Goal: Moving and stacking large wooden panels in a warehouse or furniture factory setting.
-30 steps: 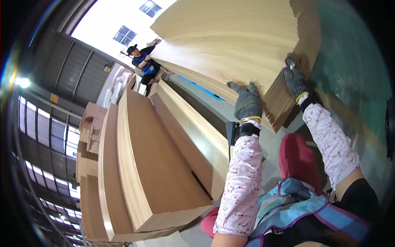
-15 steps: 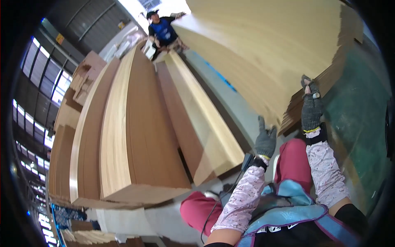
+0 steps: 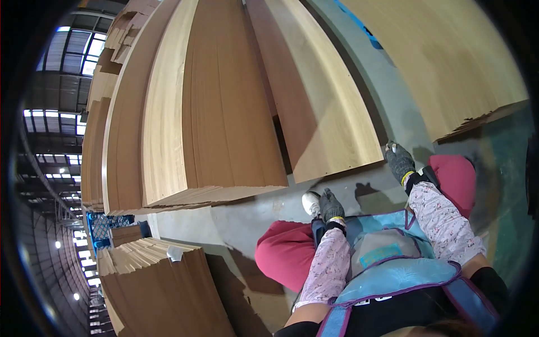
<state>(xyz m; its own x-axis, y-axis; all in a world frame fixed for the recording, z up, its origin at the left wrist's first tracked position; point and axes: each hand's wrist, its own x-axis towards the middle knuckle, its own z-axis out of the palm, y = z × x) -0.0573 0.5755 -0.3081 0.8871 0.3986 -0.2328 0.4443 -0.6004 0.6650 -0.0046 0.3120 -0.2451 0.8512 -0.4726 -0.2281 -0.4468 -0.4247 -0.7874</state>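
Note:
My right hand (image 3: 400,160), in a dark grey glove with bare fingertips, reaches to the near right corner of a low stack of wood-grain panels (image 3: 337,121). Its fingers look slightly bent at that corner; whether they touch it I cannot tell. My left hand (image 3: 332,206), gloved too, is low beside a white shoe (image 3: 310,204), its fingers stretched forward and nothing visible in them. Between the panels and my knees lies grey floor. To the right rises another stack of wide wood-grain boards (image 3: 455,73), its near edges uneven, apart from both hands.
Tall stacks of brown-edged boards (image 3: 224,106) stand to the left. Nearer, at the lower left, is a shorter board stack (image 3: 163,286) with a white scrap (image 3: 174,253) on it. A blue strip (image 3: 359,22) lies between stacks; green floor (image 3: 494,185) is at right.
The view has swung down and left. My right hand has left the right-hand boards for the low panel stack's corner; my left hand has drawn back toward my body. The other person is out of view.

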